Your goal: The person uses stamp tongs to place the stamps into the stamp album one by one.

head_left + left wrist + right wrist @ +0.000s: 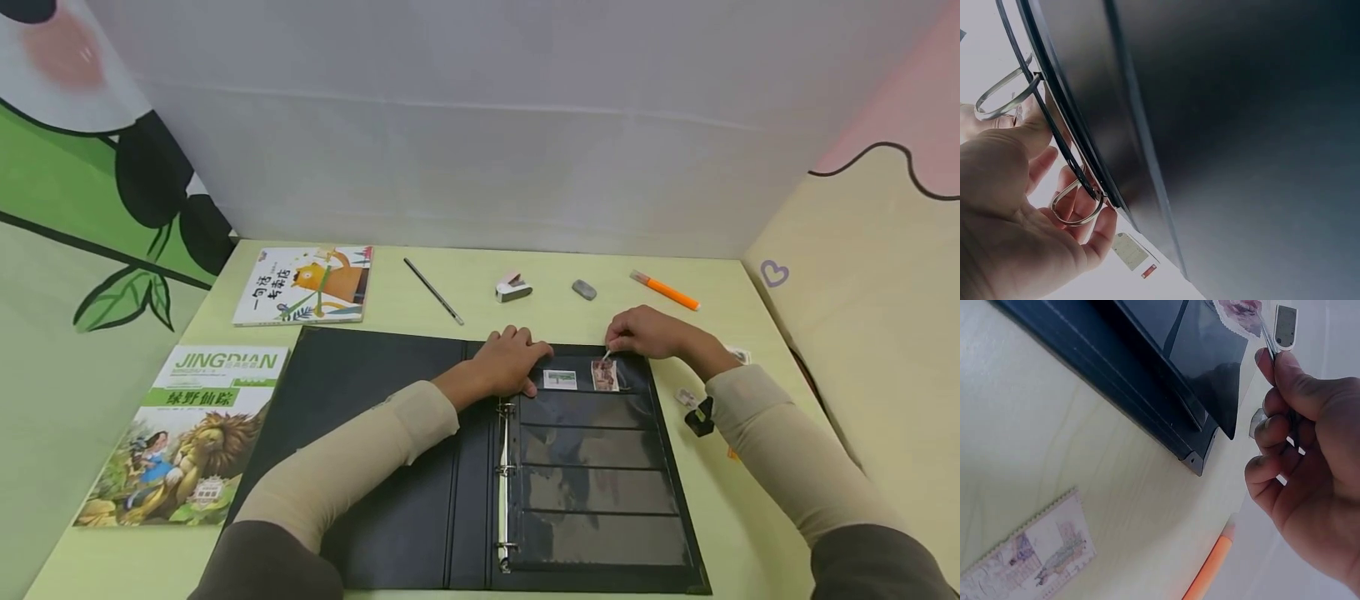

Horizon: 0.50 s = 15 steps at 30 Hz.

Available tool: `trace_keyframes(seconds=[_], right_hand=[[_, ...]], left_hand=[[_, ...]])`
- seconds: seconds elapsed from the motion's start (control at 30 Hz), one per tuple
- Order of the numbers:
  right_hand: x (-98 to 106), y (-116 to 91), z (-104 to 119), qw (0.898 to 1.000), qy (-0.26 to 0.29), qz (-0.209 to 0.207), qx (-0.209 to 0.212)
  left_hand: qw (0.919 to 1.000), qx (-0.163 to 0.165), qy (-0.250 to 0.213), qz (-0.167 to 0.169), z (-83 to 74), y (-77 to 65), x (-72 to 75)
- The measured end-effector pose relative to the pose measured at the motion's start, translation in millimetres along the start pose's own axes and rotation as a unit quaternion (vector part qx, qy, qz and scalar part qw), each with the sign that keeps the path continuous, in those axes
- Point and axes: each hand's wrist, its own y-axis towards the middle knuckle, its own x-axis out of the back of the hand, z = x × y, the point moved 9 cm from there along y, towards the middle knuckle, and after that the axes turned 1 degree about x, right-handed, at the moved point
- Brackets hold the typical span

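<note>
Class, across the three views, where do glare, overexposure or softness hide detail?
Head view: pale glare marks the clear pockets; left wrist view: the black cover looks hazy and soft, the area beyond it overexposed; right wrist view: the loose stamp looks washed out.

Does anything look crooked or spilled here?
A little crooked: the reddish stamp seems to lean slightly beside the straighter green stamp. Tweezers in the right hand reach the reddish one. I see no spills.

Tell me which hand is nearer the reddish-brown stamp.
Right. The right hand is just beyond the reddish-brown stamp, its tweezers reaching it. The left hand is farther left, past the white-bordered stamp, at the upper left of the black page.
</note>
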Motion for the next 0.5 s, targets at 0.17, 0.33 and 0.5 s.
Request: trace_keyframes(seconds=[0.17,0.33,0.5], right_hand=[[-1,0,-1,1.000,-0.005,0.000,-0.006],[3,-9,-12,0.999,-0.005,-0.013,-0.044],[16,-34,-30,0.995,0.001,-0.052,-0.085]], left_hand=[[1.0000,-0.001,0.001,-0.003,0.0,0.0,-0.7],[1.0000,-0.008,0.003,-0.003,-2.2,-1.6,1.2],[0.9992,-0.011,0.028,-0.026,-7.5,-10.2,8.7]])
